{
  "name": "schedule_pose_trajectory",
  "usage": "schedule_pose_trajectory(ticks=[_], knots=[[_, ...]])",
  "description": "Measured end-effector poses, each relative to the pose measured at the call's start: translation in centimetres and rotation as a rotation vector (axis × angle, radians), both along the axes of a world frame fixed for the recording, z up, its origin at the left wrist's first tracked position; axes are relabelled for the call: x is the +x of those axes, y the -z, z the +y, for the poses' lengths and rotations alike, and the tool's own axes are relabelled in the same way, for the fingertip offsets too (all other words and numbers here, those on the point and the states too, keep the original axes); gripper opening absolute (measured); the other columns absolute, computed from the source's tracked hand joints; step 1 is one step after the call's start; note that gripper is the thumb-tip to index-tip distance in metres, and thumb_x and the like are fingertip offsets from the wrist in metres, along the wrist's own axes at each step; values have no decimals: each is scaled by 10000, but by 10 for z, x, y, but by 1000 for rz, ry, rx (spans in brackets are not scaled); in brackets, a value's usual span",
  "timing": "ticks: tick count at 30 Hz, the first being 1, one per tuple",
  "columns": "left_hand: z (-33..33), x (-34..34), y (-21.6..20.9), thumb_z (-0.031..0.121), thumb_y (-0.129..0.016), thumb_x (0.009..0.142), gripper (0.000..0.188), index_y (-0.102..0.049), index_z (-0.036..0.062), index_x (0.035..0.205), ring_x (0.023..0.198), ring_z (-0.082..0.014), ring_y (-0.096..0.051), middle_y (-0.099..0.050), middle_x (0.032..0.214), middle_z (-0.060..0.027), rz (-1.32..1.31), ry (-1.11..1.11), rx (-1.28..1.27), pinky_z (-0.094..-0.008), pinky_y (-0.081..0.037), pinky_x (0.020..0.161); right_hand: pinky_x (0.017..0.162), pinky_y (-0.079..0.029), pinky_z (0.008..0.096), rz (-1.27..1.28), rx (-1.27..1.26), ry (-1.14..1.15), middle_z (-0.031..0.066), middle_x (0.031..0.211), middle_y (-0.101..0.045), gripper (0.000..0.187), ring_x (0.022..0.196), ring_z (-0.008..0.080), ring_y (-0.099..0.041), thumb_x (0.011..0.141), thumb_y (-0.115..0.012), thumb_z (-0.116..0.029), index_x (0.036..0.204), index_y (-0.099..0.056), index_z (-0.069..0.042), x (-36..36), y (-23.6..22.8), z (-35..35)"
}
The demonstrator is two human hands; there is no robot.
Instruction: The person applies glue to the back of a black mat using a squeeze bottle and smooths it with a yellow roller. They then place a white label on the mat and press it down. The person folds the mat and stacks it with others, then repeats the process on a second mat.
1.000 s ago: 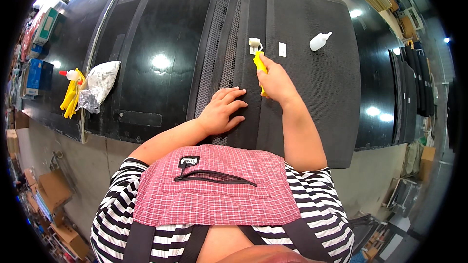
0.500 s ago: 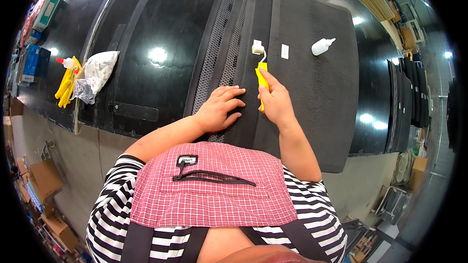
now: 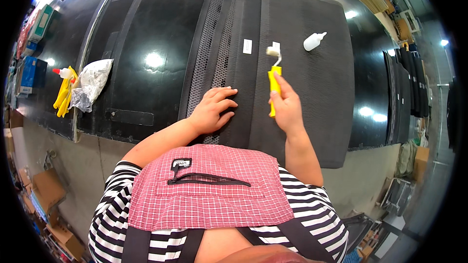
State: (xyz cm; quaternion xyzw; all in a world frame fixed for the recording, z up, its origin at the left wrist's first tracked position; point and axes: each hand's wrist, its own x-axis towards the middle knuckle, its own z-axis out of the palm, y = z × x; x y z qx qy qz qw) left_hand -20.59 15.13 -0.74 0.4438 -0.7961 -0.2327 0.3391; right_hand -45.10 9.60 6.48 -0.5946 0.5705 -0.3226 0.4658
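My right hand (image 3: 287, 106) is closed round the yellow handle of a small paint roller (image 3: 275, 85). Its pale roller head lies at the lower left edge of a white label (image 3: 276, 46), partly covering it; whether it presses down cannot be told. Another white label (image 3: 247, 46) sits to the left on the black mat (image 3: 312, 92). My left hand (image 3: 212, 111) rests flat, fingers spread, on the mat's left part beside its mesh strips (image 3: 222, 63). Beyond the roller, to the right, a white squeeze bottle (image 3: 314, 41) lies on its side on the mat.
On the black table (image 3: 151, 29) at left lie a white plastic bag (image 3: 95, 79), a yellow tool (image 3: 64, 98) and a red-tipped bottle (image 3: 63, 73). Blue boxes (image 3: 30, 75) stand at the far left edge. More black mats (image 3: 397, 102) are stacked at right.
My right hand has moved the roller right, from the left label to the right one. The left label is now fully uncovered. My left hand stays on the mat.
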Motion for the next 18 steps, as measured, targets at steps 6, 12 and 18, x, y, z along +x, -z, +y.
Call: schedule_pose_trajectory(ticks=[6, 12, 18], knots=[[1, -1, -2, 123, -763, 836, 257, -697, 101, 1083, 1373, -344, -486, -572, 1430, -115, -15, -10, 11, -485, -358, 1154, 743, -499, 261, -76, 64, 25, 18, 914, -606, 512, 771, 86, -566, 1001, -551, -55, 1510, -499, -60, -31, -11, -18], [0, -2, -4, 112, -761, 829, 251, -699, 95, 1071, 1365, -349, -493, -579, 1422, -119, -12, -15, 6, -481, -372, 1143, 765, -506, 290, 16, 130, -6, 69, 993, -660, 523, 781, 112, -594, 992, -558, -119, 1507, -502, -48, -28, 4, -37], [-1, -1, -3, 134, -755, 841, 233, -694, 104, 1064, 1363, -328, -495, -574, 1413, -100, -15, -11, -8, -488, -367, 1152, 616, -499, 281, 149, 129, -29, 18, 887, -607, 499, 734, 88, -562, 1014, -533, -127, 1510, -509, -82, -23, -9, -60]])
